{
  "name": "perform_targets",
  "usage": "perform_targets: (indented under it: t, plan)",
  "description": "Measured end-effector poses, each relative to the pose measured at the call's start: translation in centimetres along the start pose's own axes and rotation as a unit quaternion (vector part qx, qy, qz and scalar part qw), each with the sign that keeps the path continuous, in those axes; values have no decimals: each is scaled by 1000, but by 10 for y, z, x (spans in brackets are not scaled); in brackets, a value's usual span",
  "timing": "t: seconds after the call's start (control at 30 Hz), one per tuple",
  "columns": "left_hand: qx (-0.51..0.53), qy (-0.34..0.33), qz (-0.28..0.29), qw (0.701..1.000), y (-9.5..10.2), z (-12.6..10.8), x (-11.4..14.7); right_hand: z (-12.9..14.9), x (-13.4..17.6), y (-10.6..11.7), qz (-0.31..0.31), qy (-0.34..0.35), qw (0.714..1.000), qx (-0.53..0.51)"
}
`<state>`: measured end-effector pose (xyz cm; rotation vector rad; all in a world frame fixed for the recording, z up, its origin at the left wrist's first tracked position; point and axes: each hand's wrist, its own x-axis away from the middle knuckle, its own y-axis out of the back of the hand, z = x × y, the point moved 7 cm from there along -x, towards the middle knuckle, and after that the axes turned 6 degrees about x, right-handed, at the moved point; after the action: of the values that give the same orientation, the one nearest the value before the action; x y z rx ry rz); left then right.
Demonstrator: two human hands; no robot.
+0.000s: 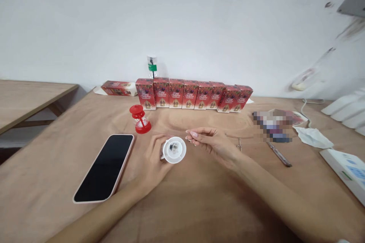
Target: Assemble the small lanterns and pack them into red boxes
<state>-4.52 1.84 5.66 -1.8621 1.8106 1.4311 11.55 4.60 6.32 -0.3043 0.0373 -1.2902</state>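
Observation:
My left hand (155, 155) is wrapped round a small white lantern (167, 159), its round base turned up toward me. An open recess in the base shows small dark and metallic parts. To the right of it my right hand (209, 142) is in a pinch, thumb against fingertips, apart from the lantern. Whatever lies between those fingertips is too small to make out. A red lantern (139, 119) stands on the table beyond my left hand. Left of that hand lies a phone (105, 169) with a dark screen and pink case.
Several red Christmas boxes (190, 95) stand in a row near the wall; another box (118, 88) lies on its side. A bottle with a green label (152, 67) is behind them. On the right are a cutter knife (279, 154), white paper (313, 137) and a white box (346, 171).

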Motion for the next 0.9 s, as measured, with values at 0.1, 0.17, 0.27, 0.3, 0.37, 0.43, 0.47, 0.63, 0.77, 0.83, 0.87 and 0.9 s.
perform_targets:
  t: [0.1, 0.17, 0.27, 0.3, 0.37, 0.43, 0.47, 0.63, 0.77, 0.83, 0.87, 0.9]
  plan:
    - [-3, 1, 6, 1000, 0, -1, 0, 0, 3, -1, 2, -10, 1000, 6]
    - [-8, 5, 10, 1000, 0, -2, -1, 2, 5, -4, 10, -14, 1000, 10]
    - [-7, 7, 11, 1000, 0, -4, -1, 5, 8, -6, 10, -5, 1000, 13]
    - [-5, 7, 11, 1000, 0, -4, -1, 6, 9, -7, 7, 1, 1000, 16]
    - [-1, 7, 13, 1000, 0, -3, -1, 8, 9, -7, -3, 17, 1000, 26]
    - [-2, 7, 14, 1000, 0, -2, 0, 11, 10, -7, -15, 40, 998, 43]
    - [-3, 5, 13, 1000, 0, -2, 0, 13, 10, -7, -19, 55, 997, 53]
    - [-5, -4, 6, 1000, 0, -4, 0, 20, 13, -10, -26, 126, 985, 117]
    - [-6, -8, 7, 1000, -2, -3, 0, 22, 18, -15, -32, 168, 973, 154]
    - [-4, -7, 12, 1000, -2, -3, 0, 20, 19, -17, -32, 169, 970, 170]
    - [-2, -5, 13, 1000, -2, -3, 0, 19, 19, -17, -30, 166, 970, 176]
    - [-1, -4, 12, 1000, -2, -3, 0, 18, 19, -18, -26, 161, 970, 178]
